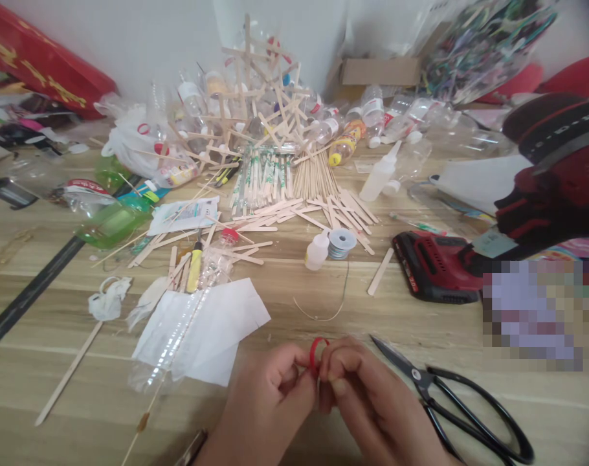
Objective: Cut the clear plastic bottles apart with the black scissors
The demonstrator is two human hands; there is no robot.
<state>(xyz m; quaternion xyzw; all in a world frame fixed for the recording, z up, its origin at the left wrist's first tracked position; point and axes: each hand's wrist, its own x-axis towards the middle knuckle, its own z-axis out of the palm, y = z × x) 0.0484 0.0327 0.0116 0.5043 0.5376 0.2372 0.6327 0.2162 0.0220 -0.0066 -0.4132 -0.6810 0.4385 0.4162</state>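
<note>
Someone's left hand (275, 395) and right hand (372, 395) are pinching a red ring (312, 355) with their fingers (345, 357), and black scissors (423, 383) are lying just beside

No lettering reads clearly; gold characters (64, 95) on the red bag (46, 55) and bottle labels (88, 186) are blurred.

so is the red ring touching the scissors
Apart: the head view shows the right hand between the red ring and the scissors.
</note>
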